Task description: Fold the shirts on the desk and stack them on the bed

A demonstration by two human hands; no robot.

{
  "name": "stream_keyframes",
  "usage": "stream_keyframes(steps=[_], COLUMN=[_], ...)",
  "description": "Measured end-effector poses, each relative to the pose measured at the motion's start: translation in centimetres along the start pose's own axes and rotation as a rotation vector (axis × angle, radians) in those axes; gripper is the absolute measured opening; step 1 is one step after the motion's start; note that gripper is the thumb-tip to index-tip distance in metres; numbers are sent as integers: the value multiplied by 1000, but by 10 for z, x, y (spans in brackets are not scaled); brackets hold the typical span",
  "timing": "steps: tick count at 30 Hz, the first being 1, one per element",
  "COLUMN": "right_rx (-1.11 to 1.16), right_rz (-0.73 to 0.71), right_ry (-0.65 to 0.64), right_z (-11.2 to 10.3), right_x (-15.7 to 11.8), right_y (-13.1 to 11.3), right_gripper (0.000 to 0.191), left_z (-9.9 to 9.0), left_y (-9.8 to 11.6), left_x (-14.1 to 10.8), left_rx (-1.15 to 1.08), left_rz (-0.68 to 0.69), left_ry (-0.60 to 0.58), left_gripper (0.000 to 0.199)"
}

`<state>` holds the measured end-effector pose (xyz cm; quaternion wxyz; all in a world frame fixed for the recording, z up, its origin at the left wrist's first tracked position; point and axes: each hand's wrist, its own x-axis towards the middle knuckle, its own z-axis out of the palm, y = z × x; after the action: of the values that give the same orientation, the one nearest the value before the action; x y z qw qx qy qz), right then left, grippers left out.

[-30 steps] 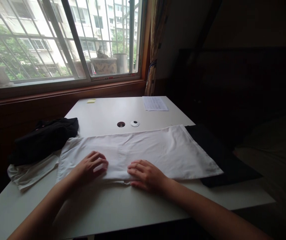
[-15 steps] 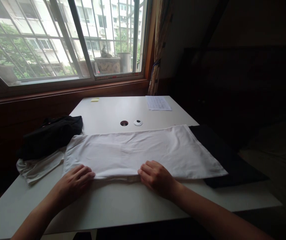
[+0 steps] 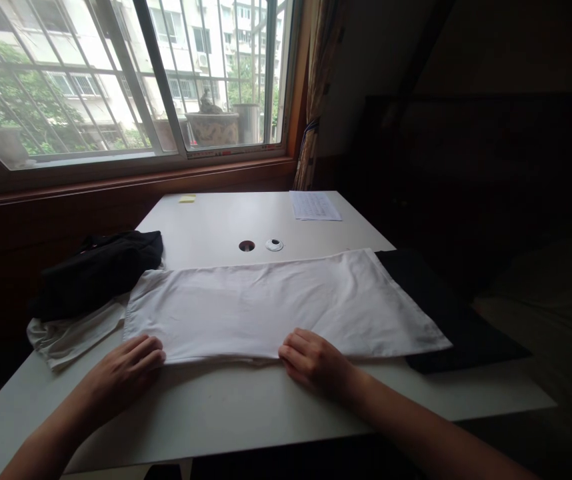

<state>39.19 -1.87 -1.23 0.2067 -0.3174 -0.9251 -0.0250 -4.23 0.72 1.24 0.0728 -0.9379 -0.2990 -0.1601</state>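
A white cloth (image 3: 261,307), folded into a long strip with a few wrinkles, lies across the white table (image 3: 216,413). My left hand (image 3: 129,373) is closed on its near edge by the left corner, fingertips pressed together. Around the middle of the same edge, my right hand (image 3: 313,360) pinches the fabric with curled fingers. Both thumbs are mostly hidden. Dark cloth (image 3: 446,320) sticks out from under the white cloth's right end.
At the table's left edge, a black garment (image 3: 101,273) rests on a pale cloth (image 3: 79,333). Farther back are a cable hole (image 3: 247,246), a round white cover (image 3: 275,245), printed sheets (image 3: 316,205) and a yellow note (image 3: 187,199). Beyond stands a barred window (image 3: 116,80).
My left hand has slid left along the near edge, toward the cloth's corner, and that edge looks straighter. My right hand has hardly moved. The view has shifted slightly.
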Motion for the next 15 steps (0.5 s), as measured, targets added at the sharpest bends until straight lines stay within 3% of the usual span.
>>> stream_keyframes(steps=[7,15], right_rx=[99,300], right_rz=[-66,-66], right_ry=[50,6], right_z=[-18,-2], right_x=[0,-8], right_y=[2,3], right_gripper=[18,11], left_z=[-16,-8], left_y=[-14,-24], left_x=[-31,-39], left_rx=[41,-19], left_rz=[-79,-155], left_ry=[95,13], left_gripper=[21,22])
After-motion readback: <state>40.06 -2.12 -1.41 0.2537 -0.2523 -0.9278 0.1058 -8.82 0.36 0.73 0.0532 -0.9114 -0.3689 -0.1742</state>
